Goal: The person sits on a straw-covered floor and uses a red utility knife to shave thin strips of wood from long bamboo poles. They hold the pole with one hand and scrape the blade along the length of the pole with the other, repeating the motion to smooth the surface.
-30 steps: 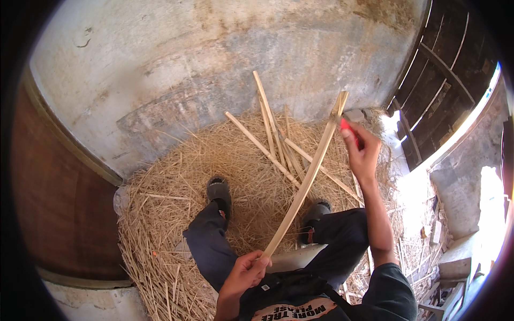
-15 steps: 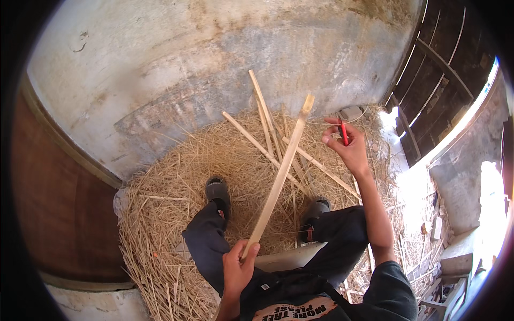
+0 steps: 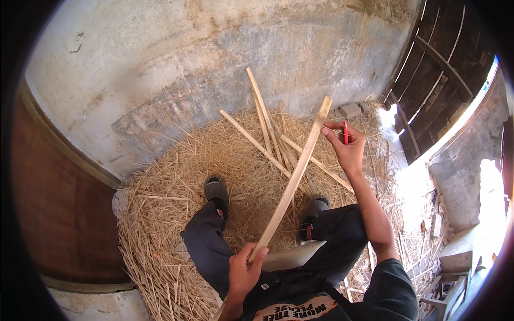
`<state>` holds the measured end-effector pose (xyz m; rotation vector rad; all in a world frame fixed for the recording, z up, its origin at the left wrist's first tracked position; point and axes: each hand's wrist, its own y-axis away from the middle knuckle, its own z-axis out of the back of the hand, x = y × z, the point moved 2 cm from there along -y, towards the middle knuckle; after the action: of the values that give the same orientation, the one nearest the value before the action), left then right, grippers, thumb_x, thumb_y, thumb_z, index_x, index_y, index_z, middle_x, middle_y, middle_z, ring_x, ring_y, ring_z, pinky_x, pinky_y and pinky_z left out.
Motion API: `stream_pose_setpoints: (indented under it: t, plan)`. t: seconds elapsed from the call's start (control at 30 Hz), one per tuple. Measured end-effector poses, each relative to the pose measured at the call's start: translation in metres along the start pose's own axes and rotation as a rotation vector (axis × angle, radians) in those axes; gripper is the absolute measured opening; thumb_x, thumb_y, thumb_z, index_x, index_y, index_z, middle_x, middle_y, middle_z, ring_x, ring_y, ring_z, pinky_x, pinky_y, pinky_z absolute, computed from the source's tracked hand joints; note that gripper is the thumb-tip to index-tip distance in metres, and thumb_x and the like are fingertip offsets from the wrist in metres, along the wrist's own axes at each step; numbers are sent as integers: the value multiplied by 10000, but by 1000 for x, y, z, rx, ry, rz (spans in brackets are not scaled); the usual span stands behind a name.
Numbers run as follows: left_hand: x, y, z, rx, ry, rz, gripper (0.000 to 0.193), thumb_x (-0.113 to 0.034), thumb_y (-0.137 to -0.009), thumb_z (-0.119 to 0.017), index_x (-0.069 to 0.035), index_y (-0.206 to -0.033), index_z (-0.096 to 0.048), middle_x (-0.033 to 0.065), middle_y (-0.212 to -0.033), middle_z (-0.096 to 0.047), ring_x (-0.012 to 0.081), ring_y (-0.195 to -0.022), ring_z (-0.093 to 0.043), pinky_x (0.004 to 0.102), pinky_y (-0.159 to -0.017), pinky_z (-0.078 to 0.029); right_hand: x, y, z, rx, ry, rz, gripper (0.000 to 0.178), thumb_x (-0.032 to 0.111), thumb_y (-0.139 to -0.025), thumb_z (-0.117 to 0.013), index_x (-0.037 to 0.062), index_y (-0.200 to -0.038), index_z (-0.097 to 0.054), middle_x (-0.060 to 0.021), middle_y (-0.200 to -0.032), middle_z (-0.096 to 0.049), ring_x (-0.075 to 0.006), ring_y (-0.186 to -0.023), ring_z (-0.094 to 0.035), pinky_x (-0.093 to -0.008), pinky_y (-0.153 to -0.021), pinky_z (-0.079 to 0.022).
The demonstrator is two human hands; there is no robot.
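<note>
A long, pale split bamboo strip (image 3: 292,187) slants up and away from my lap, its far end leaning right. My left hand (image 3: 244,272) is closed around its near end. In my right hand (image 3: 350,154) is a slim red tool (image 3: 346,132), held between the fingers; its working end is hidden, so its kind cannot be told. The thumb and fingertips of that hand are at the right edge of the strip, just below its far end. Whether they press on the strip is too small to tell.
Several pale strips (image 3: 249,140) lie crossed beyond my feet, some leaning toward the stained wall (image 3: 214,59). Shavings (image 3: 160,224) cover the floor around my boots (image 3: 216,190). A brown door panel (image 3: 59,203) stands at left, dark wooden slats (image 3: 439,69) at right. A block (image 3: 350,111) sits by the wall.
The strip's far end has swung right, and my left hand has shifted slightly right with it. My right hand has come down to the strip, its fingers drawing closer together.
</note>
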<state>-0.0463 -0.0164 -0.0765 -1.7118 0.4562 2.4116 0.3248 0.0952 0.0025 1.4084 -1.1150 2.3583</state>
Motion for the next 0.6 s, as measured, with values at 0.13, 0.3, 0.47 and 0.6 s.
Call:
stream_pose_setpoints:
  t: [0.13, 0.3, 0.47, 0.6]
  plan:
    - [1, 0, 0, 8, -2, -13, 246, -228, -1040, -750, 17, -1064, -739, 41, -655, -627, 33, -603, -528, 271, -535, -400, 0, -1, 1, -19, 36, 63, 216, 149, -902, -882, 14, -1064, -836, -45, -869, -736, -105, -762, -607, -291, -689, -470]
    - [-2, 0, 1, 25, 15, -24, 218, -203, -1043, -741, 14, -1058, -732, 15, -660, -603, 21, -614, -504, 260, -536, -378, -2, -1, 2, -53, 66, 138, 162, 137, -904, -864, 19, -1009, -826, -3, -771, -604, -92, -680, -478, -294, -604, -364]
    - [9, 0, 0, 71, 70, -7, 184, -172, -1055, -722, 12, -1068, -724, -50, -692, -565, 2, -633, -454, 232, -540, -331, -7, -5, 3, 1, -48, 84, 142, 112, -921, -830, -6, -992, -796, 20, -810, -627, -58, -652, -456, -268, -589, -342]
    - [16, 1, 3, 107, 131, 43, 190, -184, -1069, -705, 4, -1081, -725, -55, -719, -572, 7, -642, -469, 229, -554, -345, -13, -6, 6, 100, -192, -94, 151, 123, -960, -774, -14, -1022, -777, 33, -809, -644, -44, -589, -421, -249, -563, -320]
